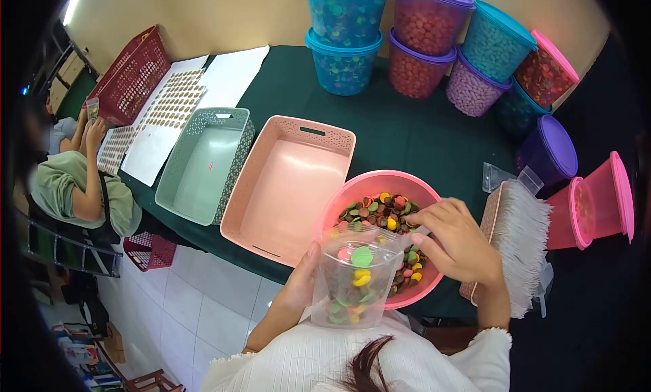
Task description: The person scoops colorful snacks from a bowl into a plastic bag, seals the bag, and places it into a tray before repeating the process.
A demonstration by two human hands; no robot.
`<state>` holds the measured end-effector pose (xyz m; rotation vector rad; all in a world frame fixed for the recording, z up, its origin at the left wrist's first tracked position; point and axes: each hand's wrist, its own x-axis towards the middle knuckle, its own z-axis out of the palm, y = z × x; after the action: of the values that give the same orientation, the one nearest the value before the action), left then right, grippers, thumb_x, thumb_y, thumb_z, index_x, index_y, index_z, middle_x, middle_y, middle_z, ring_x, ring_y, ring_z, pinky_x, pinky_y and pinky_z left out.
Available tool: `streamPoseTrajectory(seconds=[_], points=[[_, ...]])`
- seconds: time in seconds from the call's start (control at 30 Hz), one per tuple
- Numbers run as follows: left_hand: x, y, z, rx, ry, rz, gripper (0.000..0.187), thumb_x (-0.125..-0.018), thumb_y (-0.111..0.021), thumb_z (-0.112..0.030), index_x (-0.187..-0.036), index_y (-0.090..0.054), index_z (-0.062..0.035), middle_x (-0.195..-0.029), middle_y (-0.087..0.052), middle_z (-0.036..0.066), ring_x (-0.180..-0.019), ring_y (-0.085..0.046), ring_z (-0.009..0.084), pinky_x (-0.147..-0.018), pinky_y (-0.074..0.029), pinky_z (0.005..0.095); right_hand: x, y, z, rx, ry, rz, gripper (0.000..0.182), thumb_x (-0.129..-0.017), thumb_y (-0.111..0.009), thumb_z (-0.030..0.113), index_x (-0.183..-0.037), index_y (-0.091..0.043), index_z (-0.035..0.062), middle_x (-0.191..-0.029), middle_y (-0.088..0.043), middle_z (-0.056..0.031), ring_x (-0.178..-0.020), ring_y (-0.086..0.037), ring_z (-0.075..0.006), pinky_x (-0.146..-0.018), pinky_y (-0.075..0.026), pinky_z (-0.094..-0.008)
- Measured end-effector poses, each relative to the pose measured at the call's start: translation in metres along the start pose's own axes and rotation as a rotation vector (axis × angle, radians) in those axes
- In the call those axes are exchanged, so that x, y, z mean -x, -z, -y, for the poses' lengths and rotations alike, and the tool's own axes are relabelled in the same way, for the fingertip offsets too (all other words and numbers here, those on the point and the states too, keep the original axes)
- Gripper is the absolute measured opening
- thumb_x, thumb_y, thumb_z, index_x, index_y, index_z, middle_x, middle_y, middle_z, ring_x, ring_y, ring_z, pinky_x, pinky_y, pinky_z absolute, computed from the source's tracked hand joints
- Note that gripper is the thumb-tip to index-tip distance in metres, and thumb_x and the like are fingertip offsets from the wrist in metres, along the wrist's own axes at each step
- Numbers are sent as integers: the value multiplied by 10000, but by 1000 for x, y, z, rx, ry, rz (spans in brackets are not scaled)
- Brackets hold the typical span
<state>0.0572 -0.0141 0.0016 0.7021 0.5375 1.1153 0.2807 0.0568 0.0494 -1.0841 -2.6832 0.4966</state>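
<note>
My left hand [302, 280] is closed on the left side of a clear plastic pouch [349, 304], held upright in front of my chest. Green, yellow and pink button-shaped candies show inside it, some high up and some at the bottom. Behind the pouch stands a pink round tub [434, 188] of mixed brown, green, yellow and pink candies [390, 209]. Over the tub's right side, my right hand [458, 246] has its fingers bent together beside the pouch's mouth. A pale, see-through piece shows at its fingertips; I cannot make out what it is.
A pink basket [288, 129] and a green basket [166, 188] stand left of the tub. To the right, a basket holds stacked clear pouches [519, 243]. Lidded candy tubs [346, 63] line the back. At far left, a seated person [88, 182] handles a small packet near a maroon basket [132, 73].
</note>
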Motion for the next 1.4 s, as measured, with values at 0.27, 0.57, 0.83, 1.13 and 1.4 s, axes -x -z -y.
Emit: streamPoseTrajectory(seconds=[0.27, 0.57, 0.83, 1.13, 1.4], points=[[-17, -17, 4, -369, -199, -112, 558, -912, -338, -405, -1200, -415, 66, -1239, -442, 150, -1105, -454, 203, -927, -354, 325, -6, -53, 62, -1396, -51, -289, 602, -914, -310, 368, -1322, -151, -44, -1336, -258, -187, -1258, -234, -264, -1026, -176, -371], [-11, -8, 6, -440, -276, -55, 419, -904, -399, -300, -1156, -436, 32, -1140, -501, 128, -1049, -476, 175, -884, -375, 309, 4, -61, 53, -1382, -107, -363, 463, -922, -319, 290, -1244, -347, -42, -1227, -418, -159, -1171, -372, -229, -991, -249, -335], [-13, -10, 4, -449, -91, -289, 267, -848, -547, -175, -1034, -538, 16, -882, -609, 56, -776, -561, 79, -651, -454, 211, 2, -71, 42, -918, -243, -557, 237, -891, -425, 121, -929, -576, -57, -706, -580, -66, -597, -497, -92, -547, -386, -236], [-19, -10, 8, -464, -174, -320, 164, -851, -553, -132, -920, -584, 12, -785, -608, 24, -714, -542, 48, -616, -452, 203, 1, -73, 38, -953, -222, -574, 217, -878, -451, 106, -908, -584, -63, -727, -604, -64, -638, -518, -70, -560, -401, -194], [-20, -6, 18, -484, -279, -301, 123, -846, -552, -88, -904, -577, 18, -777, -588, 22, -695, -529, 48, -600, -444, 201, -6, -74, 43, -1034, -193, -620, 154, -792, -556, 45, -914, -614, -29, -839, -622, -122, -753, -578, -163, -672, -440, -263]])
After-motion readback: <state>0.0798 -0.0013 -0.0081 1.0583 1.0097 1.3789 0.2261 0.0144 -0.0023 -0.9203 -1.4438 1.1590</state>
